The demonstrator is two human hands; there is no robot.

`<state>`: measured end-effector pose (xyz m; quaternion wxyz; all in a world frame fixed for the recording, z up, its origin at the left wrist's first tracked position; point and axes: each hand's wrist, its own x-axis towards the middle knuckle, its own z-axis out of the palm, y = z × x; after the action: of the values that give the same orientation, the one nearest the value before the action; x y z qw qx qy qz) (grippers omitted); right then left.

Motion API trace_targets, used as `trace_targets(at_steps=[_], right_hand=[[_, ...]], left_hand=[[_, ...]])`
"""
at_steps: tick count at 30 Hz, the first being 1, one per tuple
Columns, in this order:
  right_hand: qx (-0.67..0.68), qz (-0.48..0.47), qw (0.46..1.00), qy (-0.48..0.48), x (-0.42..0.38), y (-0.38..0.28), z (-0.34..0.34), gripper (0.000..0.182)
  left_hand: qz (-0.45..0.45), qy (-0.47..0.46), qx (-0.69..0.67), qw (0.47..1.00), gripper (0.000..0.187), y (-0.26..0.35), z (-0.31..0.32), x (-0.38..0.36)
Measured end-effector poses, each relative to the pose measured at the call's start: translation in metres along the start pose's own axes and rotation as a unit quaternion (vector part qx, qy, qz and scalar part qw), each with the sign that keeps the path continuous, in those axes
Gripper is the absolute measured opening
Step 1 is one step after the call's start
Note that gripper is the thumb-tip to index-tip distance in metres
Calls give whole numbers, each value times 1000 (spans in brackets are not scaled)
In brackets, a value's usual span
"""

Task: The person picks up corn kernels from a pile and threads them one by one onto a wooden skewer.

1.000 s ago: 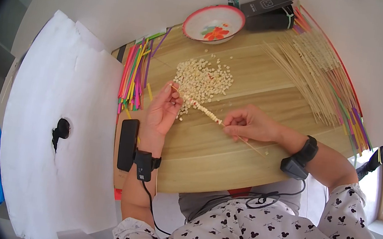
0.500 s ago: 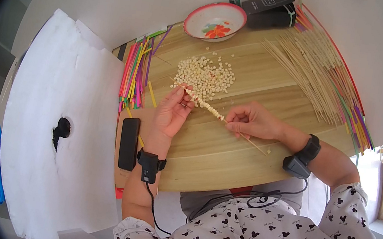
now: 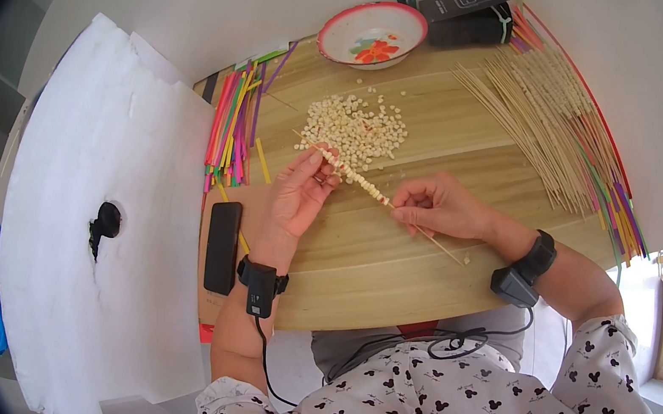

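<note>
A thin wooden skewer slants between my hands, its middle stretch threaded with small cream-coloured pieces. My left hand is closed in a pinch near its upper left end, the bare tip poking out past the fingers. Thumb and fingers of my right hand grip the bare lower part, just below the last threaded piece. Beyond the skewer lies a loose pile of the same cream pieces on the wooden table. One stray piece rests near the skewer's lower end.
A red-rimmed enamel bowl stands at the back beside a black box. Many skewers lie at right, some threaded. Coloured strips and a dark phone are at left, near a white sheet. Cables run from my wrist devices.
Almost nothing differs. Both hands keep their hold on the skewer, and the view has shifted only very slightly.
</note>
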<state>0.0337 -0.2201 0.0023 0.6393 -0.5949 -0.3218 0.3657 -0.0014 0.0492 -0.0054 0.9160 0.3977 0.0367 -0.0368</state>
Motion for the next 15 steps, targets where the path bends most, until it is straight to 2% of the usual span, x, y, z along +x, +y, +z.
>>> trace_targets(at_steps=[5,7,8,10,11,13,14,15], right_hand=[[-9,-1,1000,14,0,-4,0,10],[11,-9,1000,24,3,2,-2,10],[29,-18,999,34,4,4,-4,10],[19,-19,998,52,5,2,-6,10],[9,-20,997,70,6,1,-7,10],[12,-24,996,82,6,1,-8,11],[15,-28,995,93,6,1,-8,11],[16,-28,995,94,6,2,-8,11]], left_hand=[[18,16,47,999,22,3,3,1],[74,50,145,985,24,6,6,0],[73,49,145,986,24,7,8,0],[111,53,294,948,18,9,13,-2],[110,52,294,948,18,9,15,-4],[90,65,501,858,14,9,19,-8],[90,65,501,858,14,7,22,-10],[129,36,602,788,12,5,25,-11]])
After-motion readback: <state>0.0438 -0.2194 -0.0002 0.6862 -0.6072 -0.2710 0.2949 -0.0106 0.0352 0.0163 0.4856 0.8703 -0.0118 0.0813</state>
